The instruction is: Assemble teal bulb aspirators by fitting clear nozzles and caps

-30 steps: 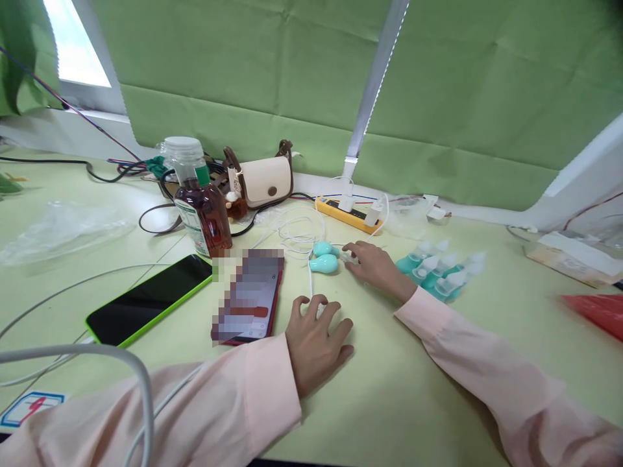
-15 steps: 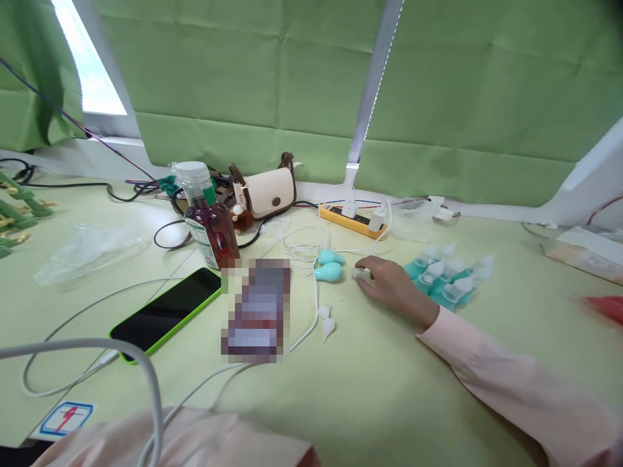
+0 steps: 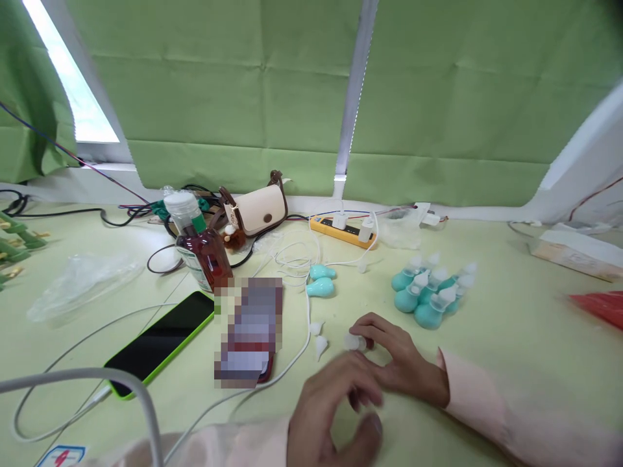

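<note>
My right hand [image 3: 402,360] rests low over the table, its thumb and fingers closed on a small translucent white piece [image 3: 355,342]. Just in front of it, nearer to me, my left hand [image 3: 335,412] is blurred, with thumb and fingers apart and nothing between them. Left of the white piece lie two white pointed tips [image 3: 320,344]. Two turquoise bulbs [image 3: 321,287] lie behind those tips, beside a white cable. Several turquoise bulbs with translucent white nozzles [image 3: 431,314] stand grouped behind and right of my right hand.
A phone [image 3: 160,340] in a green case and a blurred-out phone [image 3: 257,324] lie at left. Behind them stand a dark red bottle [image 3: 207,259] and a cream bag [image 3: 263,211]. A yellow power strip [image 3: 341,232] sits further back; white cables cross the table.
My left hand has come into view from below. My right hand has moved nearer to me with the white piece. The camera view has shifted slightly.
</note>
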{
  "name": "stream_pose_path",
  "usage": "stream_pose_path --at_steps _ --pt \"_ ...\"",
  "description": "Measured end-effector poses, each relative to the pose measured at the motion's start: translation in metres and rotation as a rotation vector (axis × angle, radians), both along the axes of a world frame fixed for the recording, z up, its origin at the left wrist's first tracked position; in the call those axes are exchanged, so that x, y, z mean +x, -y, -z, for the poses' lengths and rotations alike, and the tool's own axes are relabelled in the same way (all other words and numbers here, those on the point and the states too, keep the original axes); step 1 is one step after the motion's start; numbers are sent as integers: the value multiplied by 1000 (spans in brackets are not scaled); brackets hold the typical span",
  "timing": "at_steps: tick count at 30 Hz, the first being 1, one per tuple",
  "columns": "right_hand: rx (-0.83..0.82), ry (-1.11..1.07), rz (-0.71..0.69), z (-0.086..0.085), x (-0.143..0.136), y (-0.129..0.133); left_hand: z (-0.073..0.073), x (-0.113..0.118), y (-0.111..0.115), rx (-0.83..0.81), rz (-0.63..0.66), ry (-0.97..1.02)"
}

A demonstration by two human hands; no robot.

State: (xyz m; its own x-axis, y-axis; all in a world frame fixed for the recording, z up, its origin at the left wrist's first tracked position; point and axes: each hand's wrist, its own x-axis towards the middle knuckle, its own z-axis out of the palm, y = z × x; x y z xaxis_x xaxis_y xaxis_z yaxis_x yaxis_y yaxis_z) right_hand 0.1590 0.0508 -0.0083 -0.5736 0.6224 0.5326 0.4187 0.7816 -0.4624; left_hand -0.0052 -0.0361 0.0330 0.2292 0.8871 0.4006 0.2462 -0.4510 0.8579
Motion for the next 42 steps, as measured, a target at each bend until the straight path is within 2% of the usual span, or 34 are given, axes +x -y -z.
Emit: stream_pose_path --at_steps 1,3,5,7,10,14,21,23,27,31,33,36,42 --pt "2 -49 2 -1 -1 3 4 3 -9 28 -89 39" --pt "-9 -123 9 -2 -4 8 17 7 -22 68 -126 22" --pt "-23 -153 -1 -2 -6 14 33 7 -29 71 -108 38" --pt "-11 -154 -28 -1 -7 18 43 7 -31 31 -23 46" --pt "39 -162 -24 3 -7 23 50 7 -32 -107 17 85" --pt "44 -144 -9 6 -6 23 49 9 -33 -304 -35 169" --pt "-61 -103 -155 3 4 17 38 10 -35 -358 -147 125" --pt "5 -108 -103 4 9 9 36 10 -36 -348 -154 82" --pt "217 2 118 8 16 -18 37 8 -38 -345 -152 -14" --pt "251 208 293 20 21 -37 39 7 -38 -391 -192 -45" --pt "253 271 308 26 22 -40 38 7 -38 -411 -191 -33" --pt "245 249 242 33 20 -39 37 6 -37 -445 -186 10" --pt "246 173 200 32 20 -38 39 5 -39 -472 -130 78"
